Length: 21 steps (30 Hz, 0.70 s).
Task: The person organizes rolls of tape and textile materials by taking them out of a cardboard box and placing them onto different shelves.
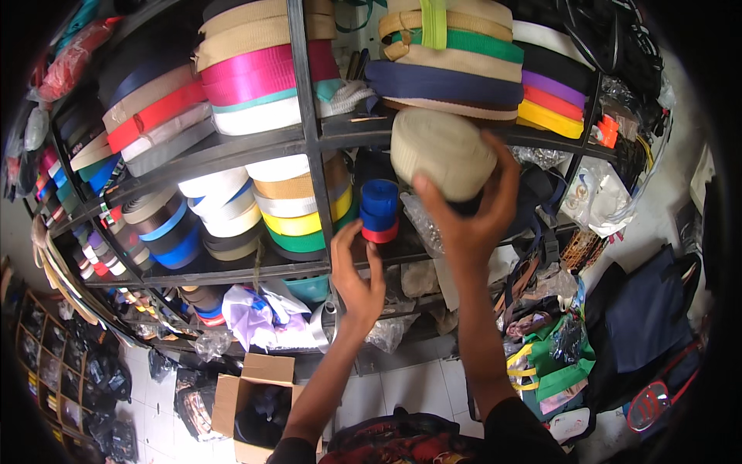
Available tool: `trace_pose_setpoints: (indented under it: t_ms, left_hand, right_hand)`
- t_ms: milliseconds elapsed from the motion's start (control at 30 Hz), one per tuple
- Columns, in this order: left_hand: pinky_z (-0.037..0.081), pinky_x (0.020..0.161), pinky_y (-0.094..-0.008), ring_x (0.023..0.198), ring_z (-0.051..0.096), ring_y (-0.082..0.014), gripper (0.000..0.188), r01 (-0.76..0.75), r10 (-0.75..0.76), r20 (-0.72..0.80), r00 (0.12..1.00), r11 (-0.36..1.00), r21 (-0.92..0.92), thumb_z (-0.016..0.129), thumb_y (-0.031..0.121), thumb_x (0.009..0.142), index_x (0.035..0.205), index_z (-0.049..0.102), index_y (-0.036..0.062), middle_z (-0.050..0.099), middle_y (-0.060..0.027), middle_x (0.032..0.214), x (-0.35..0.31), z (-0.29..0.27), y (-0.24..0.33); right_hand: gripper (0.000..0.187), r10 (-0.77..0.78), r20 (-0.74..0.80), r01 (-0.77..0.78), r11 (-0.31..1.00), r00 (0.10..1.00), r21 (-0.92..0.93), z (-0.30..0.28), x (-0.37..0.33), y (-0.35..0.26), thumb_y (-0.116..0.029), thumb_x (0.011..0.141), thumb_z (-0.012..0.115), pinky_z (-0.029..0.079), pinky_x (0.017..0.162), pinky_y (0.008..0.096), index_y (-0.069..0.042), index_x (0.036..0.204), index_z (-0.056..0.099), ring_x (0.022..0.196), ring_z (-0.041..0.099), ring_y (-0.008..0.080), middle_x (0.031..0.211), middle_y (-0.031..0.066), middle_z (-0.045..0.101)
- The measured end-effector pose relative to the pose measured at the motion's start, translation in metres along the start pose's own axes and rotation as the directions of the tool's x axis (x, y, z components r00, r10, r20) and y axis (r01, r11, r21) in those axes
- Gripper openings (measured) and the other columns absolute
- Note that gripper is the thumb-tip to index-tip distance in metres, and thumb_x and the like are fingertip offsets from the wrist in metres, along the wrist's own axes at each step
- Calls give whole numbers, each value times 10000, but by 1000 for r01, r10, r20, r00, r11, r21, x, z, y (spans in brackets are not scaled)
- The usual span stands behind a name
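Note:
My right hand [473, 224] grips a thick beige roll of webbing [440, 151], its fingers and thumb spread around the lower side. That roll is raised in front of the upper shelf's edge. Lower and to the left, my left hand [359, 282] has its fingers curved and apart, with the tips at a small stack on the middle shelf. The stack has blue rolls [379, 199] on top and a red roll [380, 232] beneath. Whether the left fingertips touch the red roll, I cannot tell.
A black metal shelf post [304, 77] stands left of my hands. Stacked webbing rolls [255, 73] in many colours line the shelves. Down on the tiled floor is an open cardboard box [267, 371]. Bags, including a green one [568, 375], crowd the right side.

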<state>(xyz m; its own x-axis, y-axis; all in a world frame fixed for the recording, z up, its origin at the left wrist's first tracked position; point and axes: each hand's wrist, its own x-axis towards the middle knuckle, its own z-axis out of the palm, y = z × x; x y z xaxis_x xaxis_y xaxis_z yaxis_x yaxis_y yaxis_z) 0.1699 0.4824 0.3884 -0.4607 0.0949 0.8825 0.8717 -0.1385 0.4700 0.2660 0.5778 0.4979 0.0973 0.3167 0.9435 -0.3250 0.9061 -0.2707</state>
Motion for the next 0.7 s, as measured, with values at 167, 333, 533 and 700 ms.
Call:
trace_pose_setpoints:
  t_ms: [167, 333, 533, 700]
  left_hand:
    - [368, 1037, -445, 1197, 492, -393, 379, -362, 360, 37, 932, 922, 135, 578, 52, 881, 1233, 499, -62, 536, -241, 1250, 107, 7, 34]
    - [300, 1093, -488, 1275, 417, -421, 558, -419, 381, 183, 906, 761, 495, 617, 208, 873, 1306, 424, -87, 456, -268, 1356, 144, 12, 24]
    - [287, 1105, -481, 1298, 393, -418, 597, -470, 355, 312, 881, 723, 507, 624, 266, 879, 1310, 421, -95, 459, -266, 1352, 137, 5, 13]
    - [304, 1105, -457, 1258, 434, -378, 575, -411, 270, 320, 908, 726, 552, 610, 235, 868, 1296, 442, -111, 509, -245, 1295, 144, 6, 21]
  right_hand:
    - [660, -192, 8, 188, 952, 981, -240, 46, 78, 14, -241, 628, 904, 503, 850, 377, -3, 1127, 543, 1007, 612, 271, 1069, 157, 601]
    - [665, -180, 117, 214, 866, 977, -451, 109, 88, 22, -316, 618, 876, 484, 852, 450, -18, 1093, 519, 999, 565, 373, 1048, 184, 597]
    - [629, -113, 271, 240, 832, 956, -500, 115, 91, 29, -296, 623, 851, 482, 868, 448, -10, 1097, 553, 983, 588, 399, 1055, 210, 640]
    - [594, -43, 424, 258, 847, 904, -464, 107, 110, 25, -282, 625, 799, 522, 849, 465, 49, 1078, 604, 998, 615, 430, 995, 289, 640]
